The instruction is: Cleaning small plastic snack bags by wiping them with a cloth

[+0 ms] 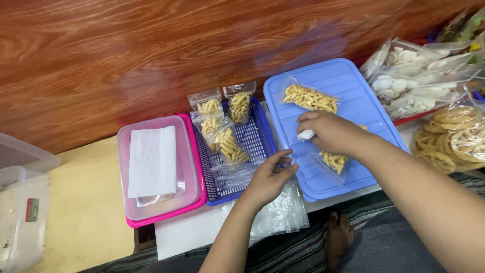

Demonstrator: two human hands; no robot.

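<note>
Four filled clear snack packets [226, 124] stand in your blue mesh basket [255, 139]; two lie on the blue plastic lid [353, 91], where your right hand [328, 132] has its fingers closed on one packet [331, 161] and a small white object [306, 135], while your left hand [270, 177] hovers with fingers loosely spread and empty above the clear empty bags [280, 215].

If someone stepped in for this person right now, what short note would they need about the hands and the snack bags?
Right hand: over the blue lid, pinching a small white piece, resting on a partly hidden snack bag.
Left hand: open, fingers at the blue basket edge, above a stack of empty clear bags.
Done: four filled bags stand in the basket; one more filled bag lies on the lid.
Left: the bag under the right hand, and the empty bags.
</note>
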